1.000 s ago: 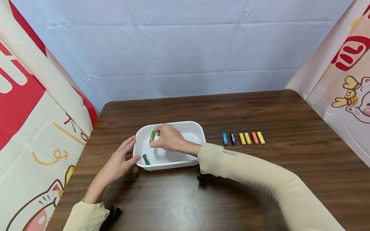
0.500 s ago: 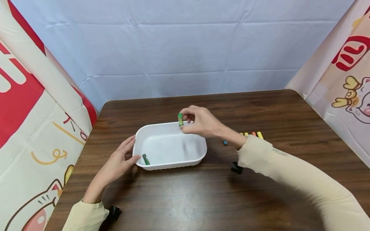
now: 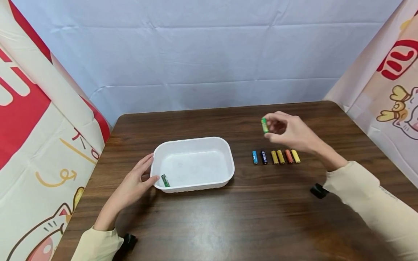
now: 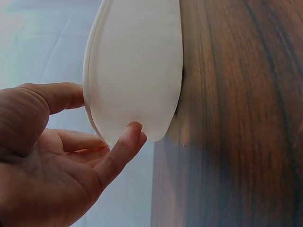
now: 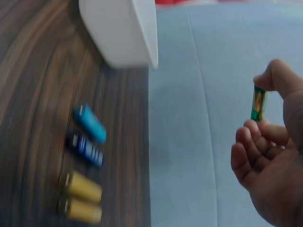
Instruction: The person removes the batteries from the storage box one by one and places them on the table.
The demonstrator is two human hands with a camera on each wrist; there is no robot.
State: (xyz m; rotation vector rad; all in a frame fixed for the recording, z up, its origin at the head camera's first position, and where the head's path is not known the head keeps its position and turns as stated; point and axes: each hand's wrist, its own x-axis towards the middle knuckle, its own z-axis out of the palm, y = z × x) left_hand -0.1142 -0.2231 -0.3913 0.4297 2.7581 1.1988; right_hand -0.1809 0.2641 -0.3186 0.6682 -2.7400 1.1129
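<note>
In the head view my right hand (image 3: 290, 130) pinches a green battery (image 3: 265, 125) between thumb and fingertips, raised above the table behind a row of batteries. The right wrist view shows this battery (image 5: 258, 103) held at its ends. My left hand (image 3: 135, 181) holds the left end of a white plastic tray (image 3: 192, 186). In the left wrist view, the left thumb is at the tray's rim and a finger (image 4: 125, 144) lies against its outer wall. Another green battery (image 3: 165, 180) lies inside the tray at the front left corner.
Right of the tray, a row on the brown table (image 3: 209, 224) has a light blue battery (image 3: 254, 157), a dark blue battery (image 3: 263, 157), yellow batteries (image 3: 275, 157) and an orange battery (image 3: 289, 156). A pale cloth (image 3: 209, 54) hangs behind the table.
My right hand has lifted the green battery out of the tray and carried it right, past the tray to behind the battery row. My left hand has stayed at the tray's end.
</note>
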